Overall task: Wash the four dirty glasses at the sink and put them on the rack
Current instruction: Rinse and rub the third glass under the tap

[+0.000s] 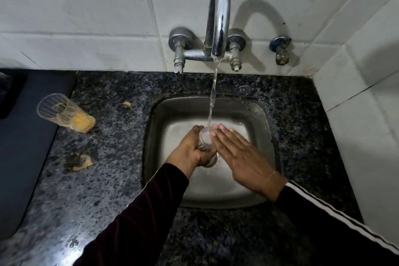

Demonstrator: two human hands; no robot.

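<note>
My left hand (191, 150) grips a clear glass (205, 138) over the steel sink (262, 127), right under the running water stream (212, 101) from the tap (219, 17). My right hand (239, 154) lies flat with straight fingers against the glass's right side and mouth. A second glass (64, 113), ribbed and smeared with yellow residue, stands on the dark granite counter (97, 190) to the left of the sink. No rack is in view.
Yellow spills (83, 163) lie on the counter left of the sink, with a smaller one (127, 104) further back. A dark mat or tray (26, 147) covers the far left. White tiled walls close the back and right. A small valve (280, 49) sticks out right of the tap.
</note>
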